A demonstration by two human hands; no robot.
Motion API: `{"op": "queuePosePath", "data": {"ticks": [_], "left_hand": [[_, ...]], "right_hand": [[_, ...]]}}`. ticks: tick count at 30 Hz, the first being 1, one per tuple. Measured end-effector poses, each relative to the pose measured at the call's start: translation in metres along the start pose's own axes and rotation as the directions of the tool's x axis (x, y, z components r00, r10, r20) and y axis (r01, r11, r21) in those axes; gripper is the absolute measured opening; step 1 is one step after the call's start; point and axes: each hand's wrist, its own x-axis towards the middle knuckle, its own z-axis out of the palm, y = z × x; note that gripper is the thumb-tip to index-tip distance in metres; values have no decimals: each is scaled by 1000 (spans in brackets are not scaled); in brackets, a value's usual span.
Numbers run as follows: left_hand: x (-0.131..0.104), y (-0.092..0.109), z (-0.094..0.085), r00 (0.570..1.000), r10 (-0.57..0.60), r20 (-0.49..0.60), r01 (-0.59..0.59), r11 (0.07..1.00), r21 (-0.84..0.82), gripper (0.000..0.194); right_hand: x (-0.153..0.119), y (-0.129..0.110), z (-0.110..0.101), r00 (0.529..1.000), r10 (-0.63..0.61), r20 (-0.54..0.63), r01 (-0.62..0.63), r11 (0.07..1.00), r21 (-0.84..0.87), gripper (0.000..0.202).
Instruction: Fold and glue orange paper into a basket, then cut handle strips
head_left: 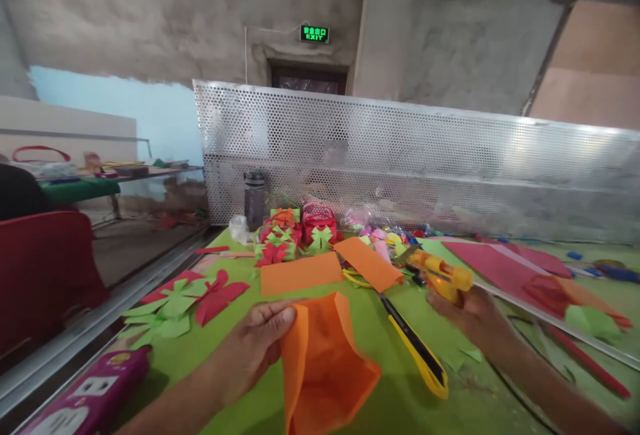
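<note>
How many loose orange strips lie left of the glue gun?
2: one strip in front of the red bags, the other to its right, at the cutter's tip. The orange pouch may hide more.

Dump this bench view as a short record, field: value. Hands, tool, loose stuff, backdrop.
left hand: grips the edge of an orange pouch, mouth open
right hand: holds a yellow glue gun, nozzle toward the middle of the table
table top: green
knife: black and yellow, on the table between the hands
flat pieces: two orange strips beyond the pouch
cutouts: green and red, left side
back: dark bottle, upright, before a perforated metal screen
wall: lit exit sign
</note>
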Motion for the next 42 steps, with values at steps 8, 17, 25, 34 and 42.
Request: {"op": "queuePosePath", "data": {"ticks": [8, 17, 25, 34, 42], "left_hand": [[0, 7, -5, 995, 77, -59, -79, 997, -23, 21], [8, 6, -17, 974, 72, -216, -86, 995, -58, 16], [-5, 18, -15, 989, 128, 77, -141, 968, 207, 18], [-10, 28, -11, 977, 137, 165, -168, 968, 189, 19], [-8, 23, -14, 977, 128, 172, -165, 962, 219, 18]], "right_hand": [[-33, -66, 60, 979, -73, 189, -16, 903, 430, 35], [-31, -42, 82, 988, -50, 149, -24, 891, 454, 29], [-15, -37, 70, 972, -208, 111, 206, 978, 24, 15], [-14, -56, 65, 813, -527, 248, 575, 796, -189, 14], [-14, -52, 67, 795, -553, 250, 602, 767, -220, 11]]}}
